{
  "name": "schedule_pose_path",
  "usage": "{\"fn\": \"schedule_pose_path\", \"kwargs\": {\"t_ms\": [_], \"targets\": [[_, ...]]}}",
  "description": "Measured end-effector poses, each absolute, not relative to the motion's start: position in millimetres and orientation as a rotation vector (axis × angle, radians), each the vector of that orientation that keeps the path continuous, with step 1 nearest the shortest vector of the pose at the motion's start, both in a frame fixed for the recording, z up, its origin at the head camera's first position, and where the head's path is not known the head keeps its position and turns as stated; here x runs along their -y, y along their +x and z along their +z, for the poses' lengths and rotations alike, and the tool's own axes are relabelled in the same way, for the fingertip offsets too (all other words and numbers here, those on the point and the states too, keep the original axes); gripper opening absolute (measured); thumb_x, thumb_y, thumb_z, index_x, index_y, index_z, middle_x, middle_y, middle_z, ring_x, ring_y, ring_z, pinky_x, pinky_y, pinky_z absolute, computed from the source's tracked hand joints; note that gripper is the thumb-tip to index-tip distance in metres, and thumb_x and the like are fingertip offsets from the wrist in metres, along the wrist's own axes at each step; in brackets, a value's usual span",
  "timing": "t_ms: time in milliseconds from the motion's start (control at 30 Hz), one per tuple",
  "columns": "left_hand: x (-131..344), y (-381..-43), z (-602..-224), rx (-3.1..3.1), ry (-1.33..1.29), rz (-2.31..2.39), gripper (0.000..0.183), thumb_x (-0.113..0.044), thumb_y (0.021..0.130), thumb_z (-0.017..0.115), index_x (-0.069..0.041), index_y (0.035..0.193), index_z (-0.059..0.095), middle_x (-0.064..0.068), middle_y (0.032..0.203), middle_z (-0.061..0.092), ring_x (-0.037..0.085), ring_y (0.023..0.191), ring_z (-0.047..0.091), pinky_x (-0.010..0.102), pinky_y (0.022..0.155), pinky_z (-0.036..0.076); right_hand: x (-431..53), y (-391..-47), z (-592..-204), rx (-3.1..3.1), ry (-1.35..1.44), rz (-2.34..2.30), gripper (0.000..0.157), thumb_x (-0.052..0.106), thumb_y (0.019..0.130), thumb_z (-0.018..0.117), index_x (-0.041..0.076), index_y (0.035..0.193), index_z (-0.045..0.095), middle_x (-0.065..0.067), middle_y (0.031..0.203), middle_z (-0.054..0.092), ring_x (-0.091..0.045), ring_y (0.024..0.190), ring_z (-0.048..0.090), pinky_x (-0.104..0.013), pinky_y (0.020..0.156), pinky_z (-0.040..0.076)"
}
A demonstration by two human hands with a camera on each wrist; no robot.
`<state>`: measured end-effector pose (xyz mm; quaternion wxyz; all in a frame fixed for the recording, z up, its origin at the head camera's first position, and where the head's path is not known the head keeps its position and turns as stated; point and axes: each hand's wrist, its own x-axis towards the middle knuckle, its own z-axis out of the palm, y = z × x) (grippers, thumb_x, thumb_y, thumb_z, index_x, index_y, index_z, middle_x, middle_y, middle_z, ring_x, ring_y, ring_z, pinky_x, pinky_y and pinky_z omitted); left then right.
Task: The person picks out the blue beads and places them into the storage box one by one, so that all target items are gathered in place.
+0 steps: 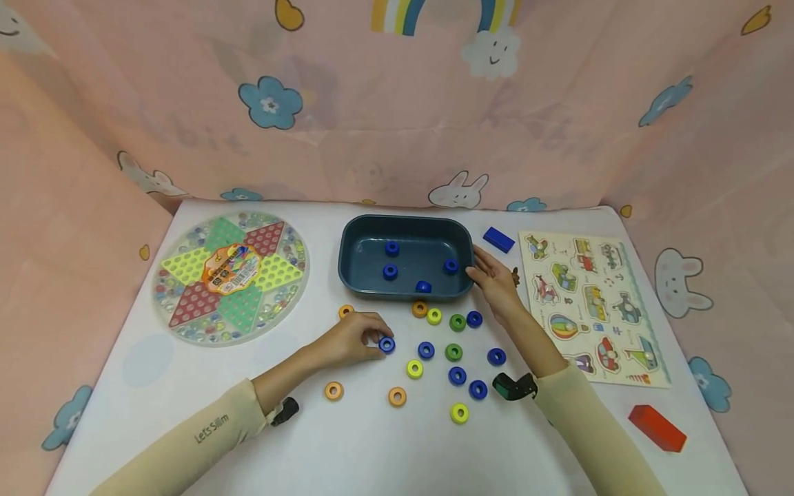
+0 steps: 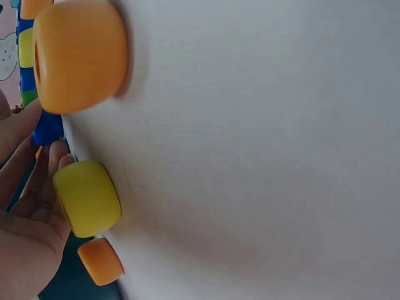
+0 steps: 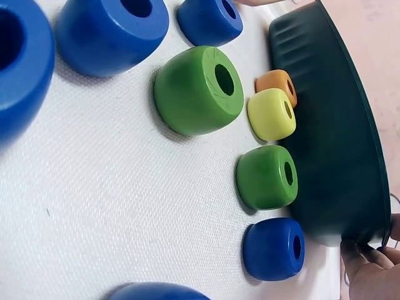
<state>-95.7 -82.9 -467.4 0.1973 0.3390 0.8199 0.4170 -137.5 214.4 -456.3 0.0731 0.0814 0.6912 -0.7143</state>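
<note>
My left hand [image 1: 347,339] pinches a blue ring bead [image 1: 392,346] between thumb and fingers, low over the white table. In the left wrist view that blue bead [image 2: 49,130] shows between the fingertips. With my right hand [image 1: 498,284] I hold the right end of a dark teal rectangular dish [image 1: 406,292]; in the right wrist view the fingers [image 3: 359,259] are at its rim. Several blue beads lie inside the dish. Loose on the table before it are blue, green [image 1: 453,352], yellow [image 1: 414,369] and orange [image 1: 397,396] beads.
A round Chinese checkers set [image 1: 231,277] lies at the left. At the right are a picture puzzle board [image 1: 592,310] and a red block [image 1: 657,428]. A blue block [image 1: 499,240] lies beside the dish. Behind the table hangs a pink curtain [image 1: 353,151].
</note>
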Motion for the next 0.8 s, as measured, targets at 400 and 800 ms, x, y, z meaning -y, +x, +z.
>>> {"fn": "schedule_pose_path", "kwargs": {"t_ms": [400,800], "targets": [[82,-105,-444,-2.275,0.928,1.266,0.028,-0.005,0.071,0.08,-0.006,0.097,0.069,0.0,0.091,0.064,0.018,0.081,0.061,0.032,0.07,0.053,-215,-136,-454,-2.06,0.248,-2.166,0.053,0.0,0.095,0.048,0.006,0.144,0.029,-0.011,0.147,0.03,-0.018,0.134,0.027,-0.033,0.106,0.029],[73,-158,-398,-2.316,0.853,1.388,0.029,-0.012,0.074,0.078,-0.005,0.101,0.068,0.005,0.097,0.066,0.016,0.08,0.063,0.026,0.072,0.053,-215,-138,-454,-2.048,0.252,-2.146,0.054,0.0,0.095,0.047,0.006,0.145,0.027,-0.011,0.148,0.028,-0.018,0.134,0.026,-0.034,0.106,0.028]]}}
